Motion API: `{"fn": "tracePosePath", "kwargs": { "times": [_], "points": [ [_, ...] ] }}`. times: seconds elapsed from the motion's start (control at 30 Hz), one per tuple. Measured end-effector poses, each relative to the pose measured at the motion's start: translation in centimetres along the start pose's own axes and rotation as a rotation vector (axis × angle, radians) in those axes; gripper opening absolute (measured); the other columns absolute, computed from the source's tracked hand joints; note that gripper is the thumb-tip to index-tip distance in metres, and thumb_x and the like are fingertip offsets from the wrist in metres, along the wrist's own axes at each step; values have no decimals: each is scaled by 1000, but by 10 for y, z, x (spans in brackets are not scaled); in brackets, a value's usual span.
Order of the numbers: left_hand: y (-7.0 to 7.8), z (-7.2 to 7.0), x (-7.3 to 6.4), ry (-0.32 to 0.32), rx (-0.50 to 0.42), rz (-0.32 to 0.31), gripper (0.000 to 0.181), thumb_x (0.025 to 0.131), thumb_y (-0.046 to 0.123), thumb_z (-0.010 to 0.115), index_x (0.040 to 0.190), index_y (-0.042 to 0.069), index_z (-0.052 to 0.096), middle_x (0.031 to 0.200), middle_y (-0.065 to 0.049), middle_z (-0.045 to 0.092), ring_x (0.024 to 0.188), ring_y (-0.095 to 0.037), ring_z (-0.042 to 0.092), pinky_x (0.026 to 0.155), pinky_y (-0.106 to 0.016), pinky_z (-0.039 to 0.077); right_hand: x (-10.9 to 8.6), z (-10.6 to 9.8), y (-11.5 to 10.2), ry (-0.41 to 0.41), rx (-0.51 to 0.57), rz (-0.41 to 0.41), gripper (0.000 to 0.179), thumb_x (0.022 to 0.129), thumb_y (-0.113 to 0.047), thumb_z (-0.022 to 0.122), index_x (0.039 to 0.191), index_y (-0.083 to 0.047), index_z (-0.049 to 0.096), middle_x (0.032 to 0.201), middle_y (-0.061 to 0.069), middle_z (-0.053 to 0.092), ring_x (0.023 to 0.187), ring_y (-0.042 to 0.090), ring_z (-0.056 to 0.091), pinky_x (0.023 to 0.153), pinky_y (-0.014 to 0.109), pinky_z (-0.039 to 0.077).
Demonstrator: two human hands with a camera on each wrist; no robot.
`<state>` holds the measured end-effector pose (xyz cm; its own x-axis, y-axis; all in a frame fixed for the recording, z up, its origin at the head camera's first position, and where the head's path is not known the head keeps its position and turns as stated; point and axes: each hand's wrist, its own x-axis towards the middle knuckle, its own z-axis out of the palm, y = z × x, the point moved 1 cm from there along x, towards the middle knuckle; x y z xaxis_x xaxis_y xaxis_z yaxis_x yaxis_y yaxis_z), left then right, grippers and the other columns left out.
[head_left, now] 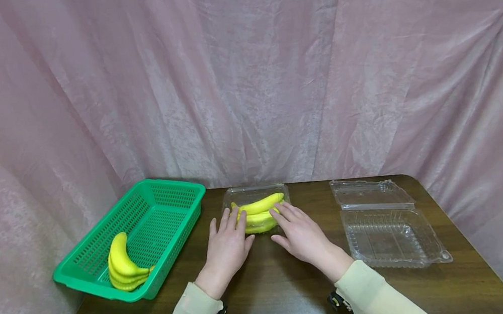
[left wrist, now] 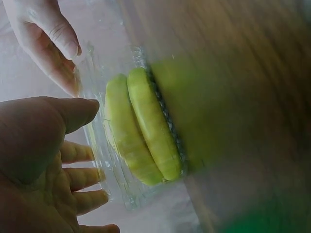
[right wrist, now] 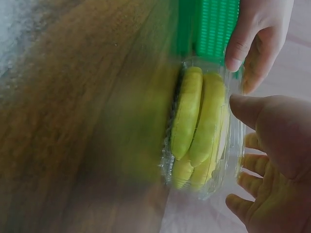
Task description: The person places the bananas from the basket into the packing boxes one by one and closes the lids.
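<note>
A bunch of yellow bananas (head_left: 261, 205) lies inside a clear plastic clamshell box (head_left: 277, 189) at the back middle of the table. In both wrist views, clear plastic stands between the bananas (left wrist: 146, 126) and the fingertips. My left hand (head_left: 226, 245) reaches over the box's near left part with its fingers spread and nearly straight. On the near right part, my right hand (head_left: 303, 234) lies the same way, fingers extended on the plastic. Neither hand curls round anything. Whether the box's lid is fully latched cannot be made out.
At the left, a green plastic basket (head_left: 172, 235) holds another bunch of bananas (head_left: 123, 265). A second clear clamshell box (head_left: 391, 239) lies with its lid folded back on the right of the brown wooden table (head_left: 269, 297). Pink curtains (head_left: 262, 75) hang behind the table.
</note>
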<state>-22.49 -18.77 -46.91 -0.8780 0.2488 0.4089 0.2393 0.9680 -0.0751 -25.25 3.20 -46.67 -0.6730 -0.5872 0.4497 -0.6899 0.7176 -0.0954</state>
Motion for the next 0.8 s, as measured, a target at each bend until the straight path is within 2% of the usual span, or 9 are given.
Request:
{"fn": "tracePosePath", "kwargs": {
  "times": [0.3,0.57,0.8],
  "points": [
    [-9,2,6,-24,2,-23,69,92,45,73,148,10,52,154,-16,44,144,-36,37,109,-66,30,13,5,2,-25,11,-31,69,93,-36,75,146,-1,51,150,21,47,140,40,41,114,50,33],
    [-14,7,12,-38,-6,-42,71,91,45,73,147,8,52,153,-17,45,143,-38,38,108,-69,29,24,6,3,-79,21,-20,67,95,-37,72,147,0,50,151,21,45,141,40,39,112,52,35],
    [-21,10,20,-62,6,-54,72,92,48,72,149,10,50,155,-16,42,144,-37,37,110,-68,28,34,8,5,-102,4,-8,65,96,-33,71,148,-2,49,152,20,45,143,38,38,115,48,32]
  ]
}}
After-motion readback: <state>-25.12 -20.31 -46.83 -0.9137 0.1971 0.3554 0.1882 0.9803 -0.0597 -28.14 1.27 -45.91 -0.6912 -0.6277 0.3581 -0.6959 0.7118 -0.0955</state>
